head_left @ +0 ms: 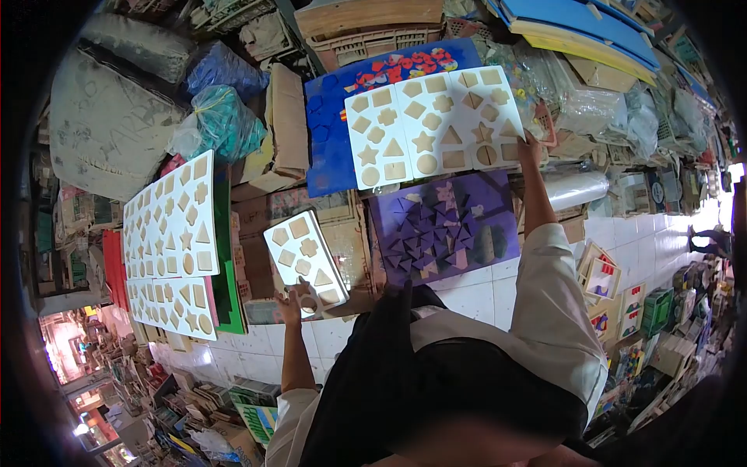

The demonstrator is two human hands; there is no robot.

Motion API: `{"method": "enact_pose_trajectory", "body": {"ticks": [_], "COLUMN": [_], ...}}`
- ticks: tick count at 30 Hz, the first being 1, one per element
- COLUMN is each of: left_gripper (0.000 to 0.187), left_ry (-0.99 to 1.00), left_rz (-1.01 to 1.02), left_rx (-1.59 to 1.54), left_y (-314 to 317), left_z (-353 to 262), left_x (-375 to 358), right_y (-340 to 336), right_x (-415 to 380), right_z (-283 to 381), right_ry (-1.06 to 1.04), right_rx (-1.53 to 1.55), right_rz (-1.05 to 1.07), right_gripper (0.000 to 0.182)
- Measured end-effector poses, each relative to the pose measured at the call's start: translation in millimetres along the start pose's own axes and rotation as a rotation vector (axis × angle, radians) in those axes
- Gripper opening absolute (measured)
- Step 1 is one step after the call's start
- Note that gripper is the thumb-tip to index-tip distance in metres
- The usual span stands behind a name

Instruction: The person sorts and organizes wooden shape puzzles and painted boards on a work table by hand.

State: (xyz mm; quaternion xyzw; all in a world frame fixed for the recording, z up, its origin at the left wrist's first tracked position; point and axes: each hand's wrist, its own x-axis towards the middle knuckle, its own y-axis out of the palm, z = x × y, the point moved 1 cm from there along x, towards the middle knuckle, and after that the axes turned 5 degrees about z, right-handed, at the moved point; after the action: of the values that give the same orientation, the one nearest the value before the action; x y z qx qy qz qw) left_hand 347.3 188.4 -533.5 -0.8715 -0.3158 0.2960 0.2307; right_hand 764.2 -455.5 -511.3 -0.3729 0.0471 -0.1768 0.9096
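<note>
My left hand point(294, 300) grips the near corner of a small white shape board point(305, 261) set with several wooden pieces, tilted above cardboard. My right hand point(530, 148) is stretched out and holds the right edge of a large white shape board point(432, 124) filled with wooden stars, triangles, circles and squares. That board lies on a blue sheet point(331, 132). Just below it sits a purple board point(443, 229) covered in dark triangular pieces.
More white shape boards point(175, 218) lie stacked at the left on a green sheet point(226, 288) and a red one. Teal and blue plastic bags point(222, 121), sacks, crates and cardboard crowd the back. Small framed puzzles point(603, 276) lie on the tiled floor at right.
</note>
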Motion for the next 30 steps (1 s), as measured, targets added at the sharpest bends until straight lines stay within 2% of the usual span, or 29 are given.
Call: {"method": "enact_pose_trajectory", "body": {"ticks": [4, 8, 9, 11, 13, 14, 15, 16, 17, 20, 22, 24, 25, 26, 27, 29, 30], "left_gripper": [0.067, 0.065, 0.064, 0.061, 0.055, 0.055, 0.044, 0.036, 0.029, 0.019, 0.017, 0.016, 0.015, 0.017, 0.017, 0.021, 0.023], "left_ry": [0.087, 0.004, 0.054, 0.507, 0.479, 0.447, 0.135, 0.119, 0.106, 0.198, 0.255, 0.277, 0.31, 0.346, 0.349, 0.381, 0.278], "left_rz": [0.016, 0.091, 0.029, 0.08, 0.073, 0.062, -0.024, -0.035, -0.043, -0.107, -0.117, -0.127, -0.13, -0.092, -0.097, 0.083, 0.199], "left_rx": [0.114, 0.181, 0.395, 1.129, 0.933, 0.939, 0.542, 0.487, 0.429, 0.358, 0.35, 0.308, 0.269, 0.151, 0.147, -0.446, -0.538], "left_y": [6, 7, 9, 15, 19, 27, 9, 7, 5, -2, -5, -10, -12, -16, -14, -9, -6], "left_z": [8, 6, 11, 88, 129, 80, 19, 10, 7, -8, -1, -6, -14, -24, -28, -33, -30], "left_x": [14, 23, 26, 71, 99, 61, 37, 35, 35, 26, 32, 28, 25, 17, 11, 2, -4], "right_y": [5, 4, 4, -1, 6, 30, 6, 3, 0, 21, 47, 76, 83, 113, 121, 156, 163], "right_x": [6, 6, 8, 8, 25, 56, 17, 2, -17, -69, -128, -197, -233, -265, -299, -349, -370], "right_z": [-3, 1, 0, 4, -18, -81, -9, 16, 42, 74, 101, 131, 156, 151, 170, 179, 188], "right_ry": [0.036, -0.017, -0.038, -0.043, -0.05, -0.286, -0.161, -0.259, -0.321, -0.489, -0.519, -0.504, -0.576, -0.56, -0.625, -0.477, -0.481], "right_rx": [0.003, 0.01, 0.004, -0.106, -0.395, -0.745, -0.532, -0.388, -0.374, -0.332, 0.031, -0.118, 0.056, -0.096, 0.118, 0.197, 0.198], "right_rz": [0.03, 0.047, 0.039, 0.069, 0.062, -0.038, -0.089, -0.19, -0.226, -0.146, 0.038, 0.137, 0.32, 0.311, 0.414, 0.635, 0.633], "right_gripper": [0.036, 0.037, 0.038, 0.039, 0.046, 0.054, 0.062, 0.064, 0.061, 0.054, 0.051, 0.05, 0.049, 0.049, 0.053, 0.056, 0.056]}}
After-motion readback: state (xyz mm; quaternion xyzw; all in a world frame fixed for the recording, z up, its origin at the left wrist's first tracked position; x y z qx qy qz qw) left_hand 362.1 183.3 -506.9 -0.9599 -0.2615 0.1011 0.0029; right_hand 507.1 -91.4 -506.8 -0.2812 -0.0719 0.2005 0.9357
